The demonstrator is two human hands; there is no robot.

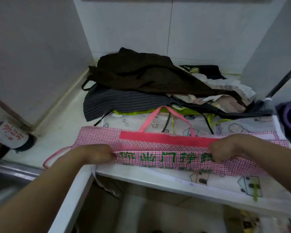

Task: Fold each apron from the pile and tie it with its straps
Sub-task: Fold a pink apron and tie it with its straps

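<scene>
Both hands pinch the near fold of the pink checked apron (158, 146), left hand (97, 153) and right hand (228, 148) at either end. It's a half-folded strip on the counter (62, 132) front, long axis L-R, neck loop (168, 113) pointing away. Not tied yet. Behind, pile (141, 78) holds probably several more, count unclear.

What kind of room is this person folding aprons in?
Most likely a home kitchen: a white counter runs into the corner of a tiled wall, what looks like a steel sink sits at its left end, and a labelled bottle stands nearby. The pink checked apron lies on that counter.
</scene>
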